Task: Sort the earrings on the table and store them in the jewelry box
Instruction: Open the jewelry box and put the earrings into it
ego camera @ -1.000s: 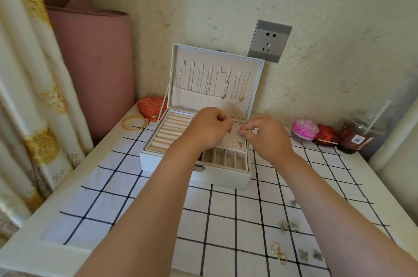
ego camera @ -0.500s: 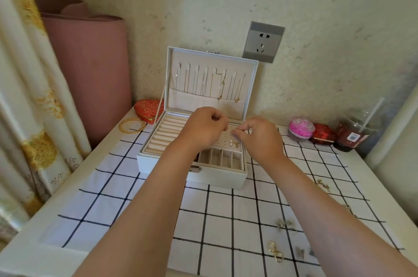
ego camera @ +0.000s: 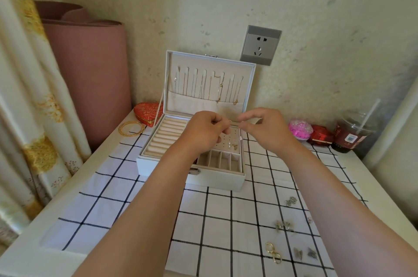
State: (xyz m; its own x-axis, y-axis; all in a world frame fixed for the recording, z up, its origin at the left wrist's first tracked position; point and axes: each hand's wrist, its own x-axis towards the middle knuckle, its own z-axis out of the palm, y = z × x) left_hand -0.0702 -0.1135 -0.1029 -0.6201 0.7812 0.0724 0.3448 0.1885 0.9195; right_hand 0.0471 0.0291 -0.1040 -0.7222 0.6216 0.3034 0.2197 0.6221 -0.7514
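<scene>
The white jewelry box stands open at the back of the table with its lid upright. Both hands hover over its perforated earring panel, which holds a few small earrings. My left hand pinches a tiny gold earring between thumb and fingertips. My right hand pinches the same earring from the right. Loose on the cloth at the front right lie gold hoop earrings, butterfly earrings, and further pairs of earrings.
A checked cloth covers the table. A red heart box and gold bangles lie left of the jewelry box, beside a pink roll and a curtain. A pink ball, a red box and a drink cup stand at the right.
Both hands have risen from the earring panel and now hold the small earring higher, in front of the lid's pocket. The view has tilted slightly.
</scene>
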